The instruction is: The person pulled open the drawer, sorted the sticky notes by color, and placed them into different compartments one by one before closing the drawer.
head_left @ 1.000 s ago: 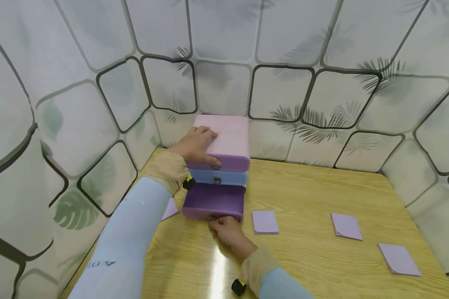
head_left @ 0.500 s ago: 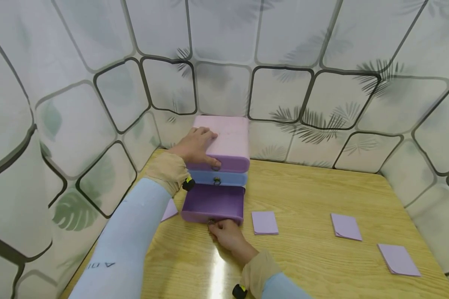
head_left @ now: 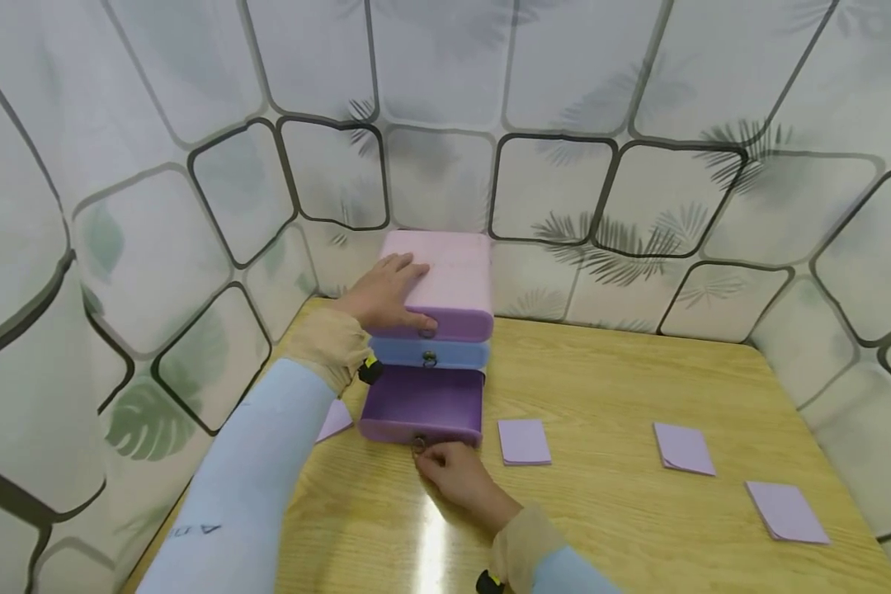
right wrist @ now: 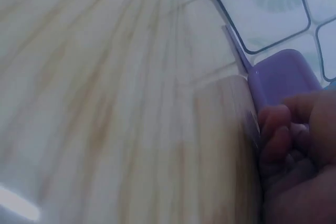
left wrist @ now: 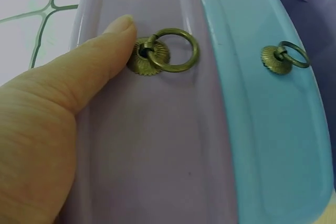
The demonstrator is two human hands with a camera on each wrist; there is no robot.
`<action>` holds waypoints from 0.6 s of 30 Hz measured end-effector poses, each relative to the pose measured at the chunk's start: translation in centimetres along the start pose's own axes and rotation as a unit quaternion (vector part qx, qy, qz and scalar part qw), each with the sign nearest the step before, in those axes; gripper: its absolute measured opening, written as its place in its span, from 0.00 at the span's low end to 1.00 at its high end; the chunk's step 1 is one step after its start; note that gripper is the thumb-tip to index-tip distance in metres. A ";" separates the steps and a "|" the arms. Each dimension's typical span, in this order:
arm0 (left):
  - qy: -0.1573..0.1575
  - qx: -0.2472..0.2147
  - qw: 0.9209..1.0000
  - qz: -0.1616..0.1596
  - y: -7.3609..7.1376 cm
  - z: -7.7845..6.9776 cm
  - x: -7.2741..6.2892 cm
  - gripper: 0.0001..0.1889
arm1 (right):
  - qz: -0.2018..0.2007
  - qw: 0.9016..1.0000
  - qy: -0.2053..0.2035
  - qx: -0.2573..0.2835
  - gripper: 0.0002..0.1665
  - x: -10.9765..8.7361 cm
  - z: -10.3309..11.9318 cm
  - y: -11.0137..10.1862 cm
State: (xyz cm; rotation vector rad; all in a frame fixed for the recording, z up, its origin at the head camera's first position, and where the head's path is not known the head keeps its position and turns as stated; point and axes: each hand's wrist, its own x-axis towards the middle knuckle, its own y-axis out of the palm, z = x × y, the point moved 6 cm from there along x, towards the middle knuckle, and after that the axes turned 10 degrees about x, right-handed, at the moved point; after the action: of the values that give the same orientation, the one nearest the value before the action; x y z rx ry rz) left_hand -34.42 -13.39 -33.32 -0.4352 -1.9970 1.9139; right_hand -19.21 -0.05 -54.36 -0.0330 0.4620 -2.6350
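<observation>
In the head view, a small chest of drawers with a pink top stands against the patterned backdrop. My left hand rests on its top left, thumb over the top purple drawer front, touching the brass ring pull. Below it, the blue drawer is closed. The bottom purple drawer is pulled out, with nothing seen inside. My right hand is low in front of it, fingers curled, pinching at the lower edge of its ring pull. In the right wrist view the fingers hide that ring.
Square lilac paper pads lie on the wooden table: one pad right of the drawer, another pad farther right, a third pad near the right edge. A partly hidden pad lies left, beside the left forearm.
The bottom drawer has come slightly farther out. My right hand has shifted a little toward the viewer, showing more of the ring. The left hand stays on the chest.
</observation>
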 end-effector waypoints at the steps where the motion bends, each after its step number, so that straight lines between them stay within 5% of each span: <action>1: 0.004 0.000 1.000 -0.004 0.0 0.0 -0.1 0.56 | 0.014 1.000 -0.008 -0.001 0.12 -0.2 0.0 -0.1; 7: 0.015 -0.002 0.999 -0.044 -0.2 0.5 -1.5 0.51 | 0.050 0.998 -0.037 -0.024 0.09 -2.1 0.0 -1.8; 18: -0.028 -0.085 0.990 -0.111 0.2 3.3 -7.6 0.44 | -0.031 0.999 -0.035 0.028 0.08 -4.9 -1.0 -5.5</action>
State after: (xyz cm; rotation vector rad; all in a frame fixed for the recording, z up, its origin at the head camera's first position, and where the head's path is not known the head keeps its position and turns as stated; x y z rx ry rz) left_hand -29.08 -19.67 -33.91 -0.1919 -2.1538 1.6464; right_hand -17.40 7.06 -53.27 -0.1243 0.3688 -2.6956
